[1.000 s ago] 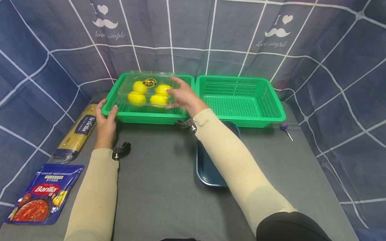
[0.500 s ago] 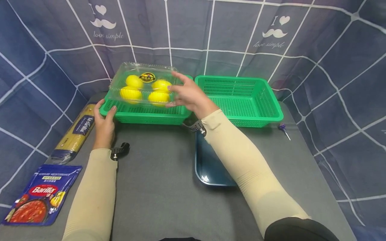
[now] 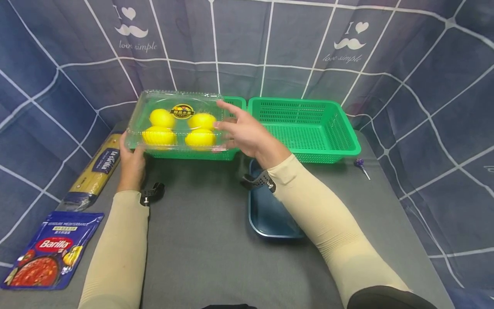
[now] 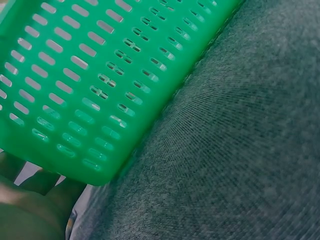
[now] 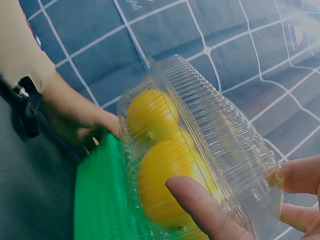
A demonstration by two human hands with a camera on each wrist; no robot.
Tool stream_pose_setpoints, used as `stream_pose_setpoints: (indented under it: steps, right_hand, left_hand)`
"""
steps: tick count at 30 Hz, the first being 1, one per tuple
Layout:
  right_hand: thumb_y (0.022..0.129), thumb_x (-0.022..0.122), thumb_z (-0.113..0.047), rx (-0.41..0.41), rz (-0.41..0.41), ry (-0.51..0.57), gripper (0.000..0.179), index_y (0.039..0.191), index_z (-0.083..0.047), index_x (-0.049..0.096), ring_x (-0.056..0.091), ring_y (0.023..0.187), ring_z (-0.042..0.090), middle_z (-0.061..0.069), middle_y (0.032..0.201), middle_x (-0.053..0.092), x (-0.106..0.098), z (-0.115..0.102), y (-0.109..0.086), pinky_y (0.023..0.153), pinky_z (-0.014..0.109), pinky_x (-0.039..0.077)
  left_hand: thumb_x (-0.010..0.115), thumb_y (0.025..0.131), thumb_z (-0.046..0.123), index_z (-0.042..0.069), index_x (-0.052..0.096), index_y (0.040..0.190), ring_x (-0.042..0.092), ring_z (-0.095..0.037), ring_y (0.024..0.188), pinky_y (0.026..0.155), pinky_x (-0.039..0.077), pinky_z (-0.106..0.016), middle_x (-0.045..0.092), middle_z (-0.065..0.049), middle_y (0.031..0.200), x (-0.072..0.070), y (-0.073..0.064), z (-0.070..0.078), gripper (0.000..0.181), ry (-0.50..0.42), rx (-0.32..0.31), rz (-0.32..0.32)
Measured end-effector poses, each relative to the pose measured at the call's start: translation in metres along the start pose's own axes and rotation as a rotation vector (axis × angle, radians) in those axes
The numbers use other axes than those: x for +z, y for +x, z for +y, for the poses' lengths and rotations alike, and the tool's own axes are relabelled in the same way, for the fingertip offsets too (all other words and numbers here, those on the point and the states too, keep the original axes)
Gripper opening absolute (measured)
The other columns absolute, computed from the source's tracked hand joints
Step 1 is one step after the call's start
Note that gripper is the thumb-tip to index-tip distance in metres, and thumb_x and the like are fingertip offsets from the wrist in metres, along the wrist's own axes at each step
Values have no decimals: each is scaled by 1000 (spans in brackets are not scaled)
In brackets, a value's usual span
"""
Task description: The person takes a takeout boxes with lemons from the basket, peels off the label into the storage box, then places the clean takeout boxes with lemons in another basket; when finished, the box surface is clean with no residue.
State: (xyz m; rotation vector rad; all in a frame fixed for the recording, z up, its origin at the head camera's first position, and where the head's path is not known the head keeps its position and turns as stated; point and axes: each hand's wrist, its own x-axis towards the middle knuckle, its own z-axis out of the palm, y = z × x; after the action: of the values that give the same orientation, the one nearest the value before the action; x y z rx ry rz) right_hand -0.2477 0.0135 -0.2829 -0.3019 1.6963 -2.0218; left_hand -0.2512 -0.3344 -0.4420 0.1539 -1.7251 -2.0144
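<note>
My right hand (image 3: 251, 133) grips the right end of a clear plastic clamshell box (image 3: 227, 112), thumb in front and fingers behind. Inside lie several lemons (image 3: 159, 136) under a lid with a black and gold label (image 3: 182, 111). The box hangs over the left green basket (image 3: 185, 155), hiding most of its inside. At that basket's left end, my left hand (image 3: 132, 167) holds on, its fingertips partly hidden by the box. The left wrist view has its fingers (image 4: 37, 200) against the end of the slotted basket wall (image 4: 75, 75).
A second green basket (image 3: 305, 154) stands at the right. A dark blue tray (image 3: 270, 214) lies below my right forearm. Spaghetti in a pack (image 3: 92, 171) and a Barilla sauce pouch (image 3: 54, 251) lie left; a lollipop (image 3: 361, 167) lies right. A checked curtain (image 3: 247, 34) surrounds the table.
The clamshell box has risen out of the left basket and come left and nearer to me with my right hand. My left hand has stayed at the basket's end.
</note>
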Motion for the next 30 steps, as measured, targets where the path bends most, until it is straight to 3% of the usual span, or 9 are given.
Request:
stream_pose_setpoints:
  steps: [6, 16, 22, 26, 30]
  right_hand:
    - [104, 65, 0, -3, -43, -19, 75, 165, -31, 37, 51, 135, 48, 17, 162, 37, -2, 7, -20, 83, 56, 61]
    - [103, 66, 2, -13, -99, 27, 76, 166, -27, 35, 56, 129, 46, 18, 161, 37, -8, 22, -51, 80, 63, 60]
    - [104, 64, 1, -11, -119, -14, 74, 166, -27, 35, 60, 125, 44, 18, 158, 42, -8, 29, -65, 79, 61, 60]
    - [104, 65, 0, -8, -128, -53, 75, 167, -25, 33, 62, 124, 41, 18, 157, 44, -8, 35, -72, 80, 58, 61]
    - [105, 64, -1, 0, -135, -62, 75, 167, -25, 31, 61, 125, 41, 18, 157, 43, -8, 44, -81, 81, 58, 61]
  left_hand:
    - [63, 106, 30, 25, 34, 161, 38, -19, 142, 118, 28, -24, 37, -7, 160, 0, -6, 9, 62, 154, -23, -21]
    - [70, 98, 50, 38, 32, 160, 36, -26, 141, 116, 30, -36, 35, -7, 159, 2, -21, 23, 73, 209, -71, -77]
    - [70, 99, 44, 30, 29, 162, 37, -24, 141, 118, 31, -32, 35, -6, 157, -1, -16, 14, 77, 135, -34, -82]
    - [73, 100, 37, 28, 30, 162, 41, -20, 138, 113, 38, -25, 39, -4, 153, -4, -10, 7, 76, 62, -49, -62]
    - [70, 103, 27, 23, 30, 162, 46, -21, 136, 109, 43, -23, 41, -11, 154, -2, -9, 8, 71, 14, -49, -63]
